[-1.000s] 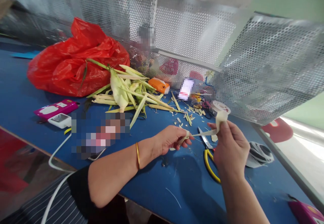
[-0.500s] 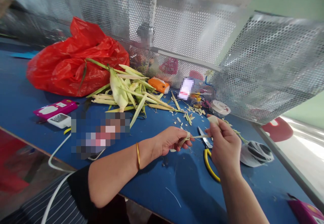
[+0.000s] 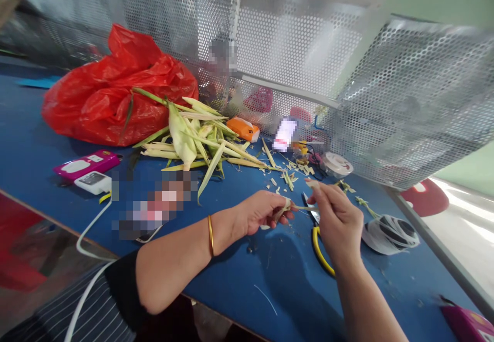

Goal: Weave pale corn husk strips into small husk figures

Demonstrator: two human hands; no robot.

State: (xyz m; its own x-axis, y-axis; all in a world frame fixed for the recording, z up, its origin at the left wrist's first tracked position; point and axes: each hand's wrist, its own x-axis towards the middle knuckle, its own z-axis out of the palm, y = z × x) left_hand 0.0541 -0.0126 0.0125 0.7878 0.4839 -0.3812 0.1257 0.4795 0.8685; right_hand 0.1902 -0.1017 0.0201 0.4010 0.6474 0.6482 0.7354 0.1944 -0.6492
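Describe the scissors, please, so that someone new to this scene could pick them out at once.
On the blue table, find the right hand pinching a pale husk strip. The scissors lie at that hand's left, partly hidden by it, blades pointing away from the wearer. Their yellow handle sets them apart from the pale husk scraps nearby.

The head camera looks forward and down, close above a blue table (image 3: 239,275).

A handicraft workspace is indicated: a blue table (image 3: 231,283) is backed by perforated metal panels (image 3: 293,48) and strewn with corn husks (image 3: 183,141), trimmings (image 3: 303,168) and yellow-handled scissors (image 3: 316,241).
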